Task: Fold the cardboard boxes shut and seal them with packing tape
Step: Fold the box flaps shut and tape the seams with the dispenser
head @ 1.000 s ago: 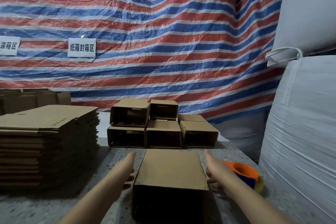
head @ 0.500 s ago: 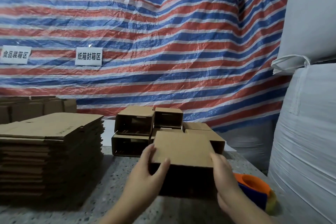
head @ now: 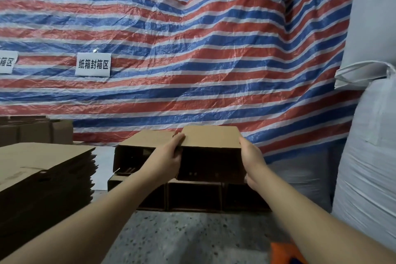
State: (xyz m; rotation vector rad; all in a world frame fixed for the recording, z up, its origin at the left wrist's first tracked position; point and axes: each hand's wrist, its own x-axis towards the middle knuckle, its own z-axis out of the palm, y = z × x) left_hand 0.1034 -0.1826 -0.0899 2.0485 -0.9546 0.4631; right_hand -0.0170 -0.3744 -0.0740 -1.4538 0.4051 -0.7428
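Left hand (head: pixel 171 157) clamped on the left wall of the cardboard box (head: pixel 211 152), thumb hooked over the top edge, remaining fingers hidden behind the wall. Right hand (head: pixel 251 159) pressed flat against the right wall, fingers nearly straight, nothing curled round the box so far as visible. Between the two, box carried by squeeze, open dark end facing the camera.

Changed within the last second: box lifted off the near tabletop (head: pixel 182 236), carried forward and up, now at the second tier of the box stack (head: pixel 192 196), just beside the upper-left stacked box (head: pixel 141 150) and above the bottom row. Whether already resting on the row beneath or just clear of it: cannot tell. Head raised too, tarp (head: pixel 192 60) and its sign (head: pixel 93 67) filling more of the view.

Meaning for the task, as a judgement: this box finished with on its taped side and being put away, not folded further. Next likely need: release, then a fresh blank from the flat pile (head: pixel 42 178) at the left. Tape dispenser (head: pixel 285 254) barely showing, orange, at the bottom edge under the right forearm, well apart from both hands. White bulk bags (head: pixel 368 156) at the right.
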